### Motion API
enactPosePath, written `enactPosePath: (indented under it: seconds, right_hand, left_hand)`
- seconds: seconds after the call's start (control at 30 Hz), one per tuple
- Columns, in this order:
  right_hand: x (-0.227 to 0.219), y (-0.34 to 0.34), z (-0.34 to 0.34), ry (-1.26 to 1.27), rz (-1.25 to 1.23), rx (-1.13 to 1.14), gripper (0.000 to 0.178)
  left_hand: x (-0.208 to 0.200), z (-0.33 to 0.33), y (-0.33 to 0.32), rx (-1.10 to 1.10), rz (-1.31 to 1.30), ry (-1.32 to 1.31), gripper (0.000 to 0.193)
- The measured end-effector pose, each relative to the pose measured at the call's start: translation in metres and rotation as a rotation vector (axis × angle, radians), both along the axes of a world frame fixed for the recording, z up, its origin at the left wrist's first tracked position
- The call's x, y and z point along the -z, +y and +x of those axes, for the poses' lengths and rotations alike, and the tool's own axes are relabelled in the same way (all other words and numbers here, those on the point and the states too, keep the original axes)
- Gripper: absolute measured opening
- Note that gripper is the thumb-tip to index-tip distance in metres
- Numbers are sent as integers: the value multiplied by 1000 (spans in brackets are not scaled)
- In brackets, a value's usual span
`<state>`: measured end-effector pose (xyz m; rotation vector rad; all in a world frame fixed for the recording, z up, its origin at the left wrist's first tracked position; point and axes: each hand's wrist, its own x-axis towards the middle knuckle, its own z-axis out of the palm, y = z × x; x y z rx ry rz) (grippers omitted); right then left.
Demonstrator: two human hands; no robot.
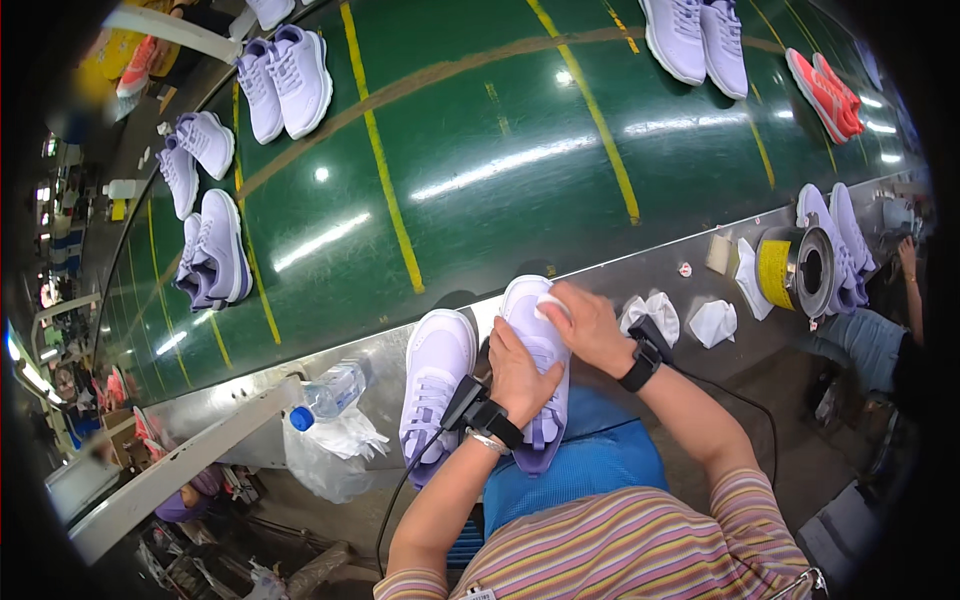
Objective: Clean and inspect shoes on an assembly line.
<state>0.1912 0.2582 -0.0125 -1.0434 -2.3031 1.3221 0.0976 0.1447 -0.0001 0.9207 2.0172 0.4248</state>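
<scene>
A lavender sneaker (538,345) stands toe-forward at the metal ledge (625,283), beneath a worker's partly open left hand (520,378), laid across its laces. The right hand (592,330) pinches a white wad (547,304) against the toe. Beside them, left, stands a matching shoe (438,365); beyond stretches a green belt (500,230).

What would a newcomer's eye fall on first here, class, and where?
The glossy green surface, striped yellow, sweeps across the upper half. Below it, near centre, the left hand and right hand are at a lavender shoe. Coral shoes stand out at upper right.
</scene>
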Motion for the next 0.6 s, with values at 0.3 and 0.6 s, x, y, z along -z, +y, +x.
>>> enactPosePath:
  seconds: [0.3,0.6]
  right_hand:
    - [12,-10,-11,14,135,13,15]
    - [13,-8,-16,23,148,5,12]
  left_hand:
    - [-2,-1,-4,-36,65,8,98]
    - [-4,-2,-2,-37,83,6,97]
